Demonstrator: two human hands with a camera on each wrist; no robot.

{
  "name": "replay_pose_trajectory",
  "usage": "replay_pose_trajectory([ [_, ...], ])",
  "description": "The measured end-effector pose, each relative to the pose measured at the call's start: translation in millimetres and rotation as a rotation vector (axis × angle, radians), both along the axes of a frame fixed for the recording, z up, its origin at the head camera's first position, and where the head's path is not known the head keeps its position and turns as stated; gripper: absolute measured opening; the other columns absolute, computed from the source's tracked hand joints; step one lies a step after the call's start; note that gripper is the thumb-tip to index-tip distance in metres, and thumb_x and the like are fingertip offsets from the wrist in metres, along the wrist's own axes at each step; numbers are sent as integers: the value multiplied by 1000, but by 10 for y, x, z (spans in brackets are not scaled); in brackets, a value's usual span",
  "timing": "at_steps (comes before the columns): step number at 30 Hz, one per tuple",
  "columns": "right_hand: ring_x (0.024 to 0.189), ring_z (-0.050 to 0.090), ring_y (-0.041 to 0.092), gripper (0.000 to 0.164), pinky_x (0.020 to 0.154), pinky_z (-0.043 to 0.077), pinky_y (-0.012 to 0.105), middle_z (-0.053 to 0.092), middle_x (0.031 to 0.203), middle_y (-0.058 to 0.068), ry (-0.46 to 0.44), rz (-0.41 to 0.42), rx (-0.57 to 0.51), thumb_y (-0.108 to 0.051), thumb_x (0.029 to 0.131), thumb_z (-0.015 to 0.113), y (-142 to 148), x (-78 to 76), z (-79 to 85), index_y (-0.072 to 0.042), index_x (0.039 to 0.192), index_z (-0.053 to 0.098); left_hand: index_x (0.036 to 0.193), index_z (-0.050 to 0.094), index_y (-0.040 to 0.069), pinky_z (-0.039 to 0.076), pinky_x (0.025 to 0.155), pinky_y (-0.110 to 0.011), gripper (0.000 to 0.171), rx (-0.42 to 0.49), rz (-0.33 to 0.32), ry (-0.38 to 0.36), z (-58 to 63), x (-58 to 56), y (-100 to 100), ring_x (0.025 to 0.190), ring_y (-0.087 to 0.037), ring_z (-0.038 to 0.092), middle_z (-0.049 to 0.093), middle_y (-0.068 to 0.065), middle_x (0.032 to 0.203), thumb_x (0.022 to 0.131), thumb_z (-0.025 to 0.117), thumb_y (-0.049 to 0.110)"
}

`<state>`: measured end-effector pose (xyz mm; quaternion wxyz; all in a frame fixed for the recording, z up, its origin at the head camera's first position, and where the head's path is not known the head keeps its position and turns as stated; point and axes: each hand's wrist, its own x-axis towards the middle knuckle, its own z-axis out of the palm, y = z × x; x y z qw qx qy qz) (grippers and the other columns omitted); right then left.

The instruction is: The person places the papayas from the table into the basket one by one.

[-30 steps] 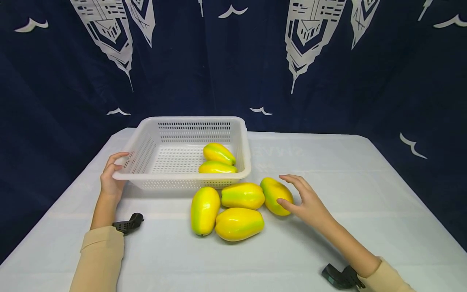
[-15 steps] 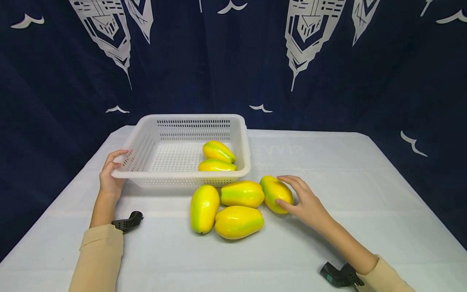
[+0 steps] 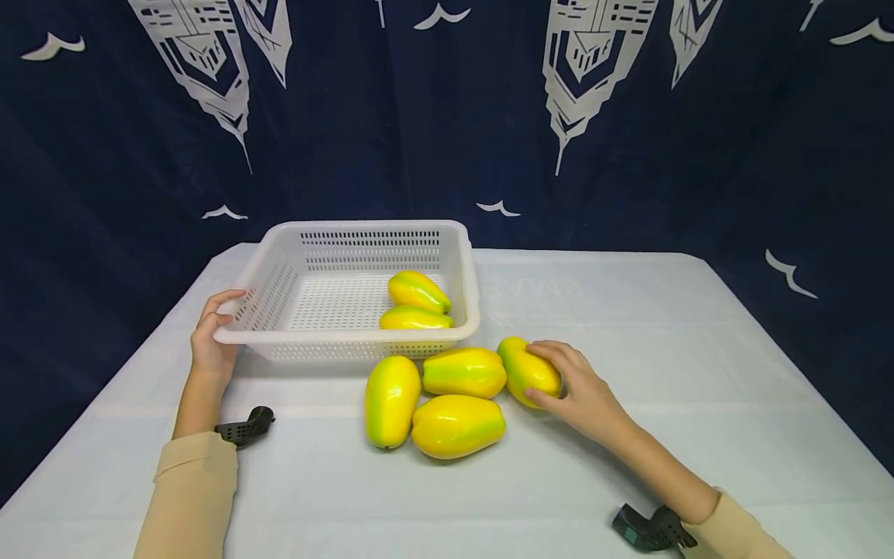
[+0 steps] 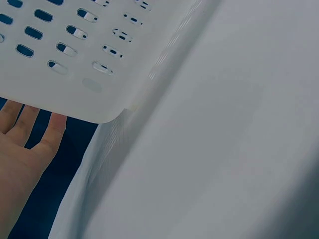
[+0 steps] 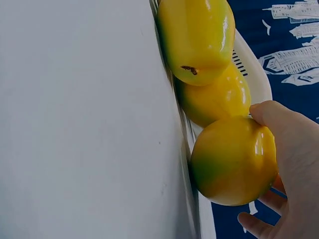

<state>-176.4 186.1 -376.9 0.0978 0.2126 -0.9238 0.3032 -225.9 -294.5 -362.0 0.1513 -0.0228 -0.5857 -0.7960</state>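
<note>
My left hand (image 3: 213,341) grips the left edge of a white perforated plastic basket (image 3: 349,337); the left wrist view shows its fingers (image 4: 50,137) at the basket's rim. My right hand (image 3: 583,392) is curled around the right side of a yellow-green mango (image 3: 524,371), thumb on the near side and fingers over the far side. This mango rests on the table at the right end of a group. Beside it lie a mango (image 3: 464,373), another mango (image 3: 457,427) in front, and an upright-lying mango (image 3: 393,402) at the left. Two mangoes (image 3: 417,292) are inside the basket, at its right.
A white cloth covers the table (image 3: 335,497). Behind it hangs a dark blue curtain (image 3: 419,116) with white printed shapes. Black wrist devices sit on the left forearm (image 3: 247,427) and the right forearm (image 3: 649,530).
My right hand has moved slightly left, and its thumb and fingers have closed in around the rightmost mango. The left hand and the basket stay in place.
</note>
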Motion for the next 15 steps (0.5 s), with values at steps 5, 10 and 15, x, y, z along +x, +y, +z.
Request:
replay_pose_trajectory([
  [5,125,36,28,58,89,37,57,39,137,3,4,-4,4,-36,80,66,-15,-9,-36,-20,131,43,103,58,24,23,93,-31,36,-9,1,-3,1,-1,-10,114,-10,36,43,8,124,83,31,11],
  [10,125,35,29,58,88,37,57,38,138,2,12,0,-3,-35,79,66,-24,-1,-59,-21,131,43,105,57,24,22,94,-32,38,-27,6,-14,6,-1,-3,116,-10,35,40,9,126,83,29,11],
  [15,126,34,28,59,89,37,57,37,138,3,18,9,-14,-33,79,67,-29,-2,-74,-21,131,42,104,57,24,23,94,-31,39,-27,10,-11,4,7,0,115,-10,36,41,9,125,83,28,10],
])
